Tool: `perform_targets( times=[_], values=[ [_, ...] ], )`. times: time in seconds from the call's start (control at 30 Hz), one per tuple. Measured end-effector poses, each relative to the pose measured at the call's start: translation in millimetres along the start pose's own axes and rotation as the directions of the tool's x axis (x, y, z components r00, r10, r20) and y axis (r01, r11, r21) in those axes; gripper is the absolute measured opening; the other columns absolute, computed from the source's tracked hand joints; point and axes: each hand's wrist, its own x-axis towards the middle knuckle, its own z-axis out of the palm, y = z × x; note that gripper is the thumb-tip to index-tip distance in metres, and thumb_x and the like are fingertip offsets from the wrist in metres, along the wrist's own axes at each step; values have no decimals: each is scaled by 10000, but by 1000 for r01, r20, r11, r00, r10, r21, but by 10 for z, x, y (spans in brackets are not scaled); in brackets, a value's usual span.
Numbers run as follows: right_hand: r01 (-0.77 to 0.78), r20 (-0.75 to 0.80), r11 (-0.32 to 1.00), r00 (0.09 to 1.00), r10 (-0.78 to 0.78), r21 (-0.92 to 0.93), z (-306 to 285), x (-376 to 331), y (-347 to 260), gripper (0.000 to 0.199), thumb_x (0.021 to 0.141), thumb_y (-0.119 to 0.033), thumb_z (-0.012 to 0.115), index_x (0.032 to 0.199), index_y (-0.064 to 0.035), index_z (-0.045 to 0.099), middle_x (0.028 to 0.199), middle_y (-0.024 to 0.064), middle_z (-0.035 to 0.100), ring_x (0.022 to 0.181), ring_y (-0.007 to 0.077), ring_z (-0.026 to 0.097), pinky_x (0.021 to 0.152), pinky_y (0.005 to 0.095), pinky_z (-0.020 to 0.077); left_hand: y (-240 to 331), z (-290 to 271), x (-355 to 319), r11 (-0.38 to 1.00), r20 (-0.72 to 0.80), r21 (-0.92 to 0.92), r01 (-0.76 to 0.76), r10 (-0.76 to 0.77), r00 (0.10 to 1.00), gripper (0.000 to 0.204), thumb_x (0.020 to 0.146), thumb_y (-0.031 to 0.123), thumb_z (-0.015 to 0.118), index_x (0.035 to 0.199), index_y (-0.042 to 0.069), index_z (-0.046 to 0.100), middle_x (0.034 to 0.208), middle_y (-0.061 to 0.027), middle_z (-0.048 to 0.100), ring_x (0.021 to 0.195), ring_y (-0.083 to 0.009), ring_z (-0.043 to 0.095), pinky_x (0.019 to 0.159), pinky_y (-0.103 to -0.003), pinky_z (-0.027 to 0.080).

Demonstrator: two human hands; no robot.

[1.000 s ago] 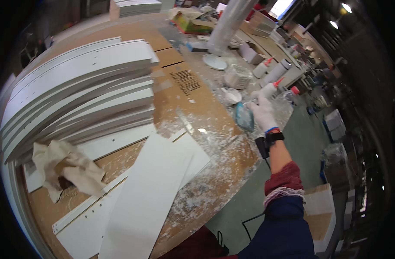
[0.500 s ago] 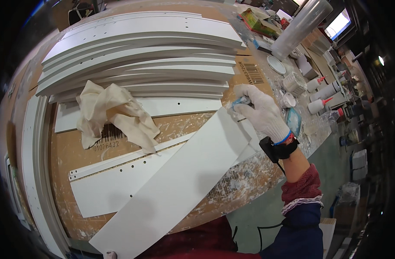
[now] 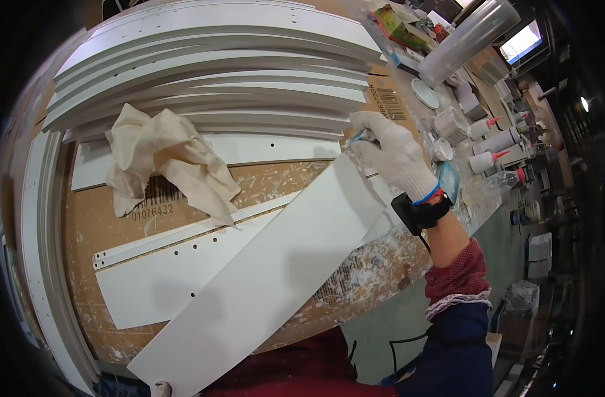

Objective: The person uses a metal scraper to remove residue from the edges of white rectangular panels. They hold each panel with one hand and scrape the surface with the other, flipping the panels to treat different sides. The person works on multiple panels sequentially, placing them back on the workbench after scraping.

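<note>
A long white board (image 3: 263, 271) lies slantwise across other white boards (image 3: 150, 291), its near end reaching the lower edge of the picture. At that end only a gloved fingertip of my left hand (image 3: 161, 389) shows, pressed on the board's corner; the other fingers are hidden. My right hand (image 3: 395, 152), in a white knit glove with a black band at the wrist, is at the board's far end. Its thumb and fingers pinch a small light-blue piece (image 3: 363, 136), partly covered by the glove, whose kind I cannot make out.
Stacked white boards (image 3: 210, 79) fill the back of the cardboard-covered table (image 3: 263, 182). A crumpled cream cloth (image 3: 170, 155) lies before them. More boards (image 3: 41, 264) stand along the left. Red-tipped glue bottles (image 3: 486, 161), a white cup (image 3: 441, 150) and a plastic film roll (image 3: 468, 43) are at right.
My view has shifted slightly, so most of the scene sits farther left and higher. My right hand has moved a little around the board's far corner, still pinching the light-blue piece.
</note>
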Motion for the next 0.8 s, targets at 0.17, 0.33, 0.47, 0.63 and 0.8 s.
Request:
perform_targets(
  times=[0.17, 0.33, 0.47, 0.63, 0.8],
  values=[
    [23, 41, 999, 999, -25, 34, -10, -27, 20, 335, 808, -169, 645, 1130, -96, 586, 977, 148, 658, 881, 291, 651, 792, 366, 502, 4, 59, 0, 999, -8, -49, 11, -12, 1000, 332, 871, 245, 633, 1107, 18, 581, 1029, -151, 666, 860, -262, 659, 744, -362, 538],
    [-25, 31, 999, 999, 24, 22, -34, -50, 18, 331, 792, -155, 657, 1110, -87, 590, 971, 148, 652, 869, 293, 647, 790, 368, 503, -7, -109, 24, 999, 40, 6, 49, -50, 998, 450, 864, 250, 625, 1236, 16, 526, 1139, -154, 638, 1015, -281, 627, 884, -403, 501],
    [112, 26, 993, 993, -113, 44, 40, -18, 108, 325, 794, -133, 652, 1106, -68, 590, 985, 151, 647, 887, 300, 643, 801, 368, 503, 112, 233, -82, 998, 62, -50, 42, -39, 997, 579, 854, 245, 626, 1352, 16, 440, 1257, -162, 583, 1157, -296, 560, 1014, -437, 422],
    [120, 48, 991, 991, -123, 57, 51, -18, 99, 334, 802, -113, 640, 1130, -67, 608, 1006, 154, 649, 942, 315, 632, 828, 364, 505, 104, 243, -79, 1000, 26, -29, -4, 5, 1000, 502, 855, 262, 628, 1275, 20, 499, 1158, -157, 624, 1029, -283, 613, 893, -413, 488],
    [242, -27, 969, 970, -243, -53, 66, 21, 208, 336, 808, -110, 644, 1143, -79, 620, 1040, 150, 652, 989, 329, 620, 860, 384, 501, -122, -273, 99, 999, -10, 15, 34, -34, 999, 340, 865, 314, 628, 1055, 36, 582, 808, -136, 680, 599, -243, 640, 510, -337, 515]
  ],
)
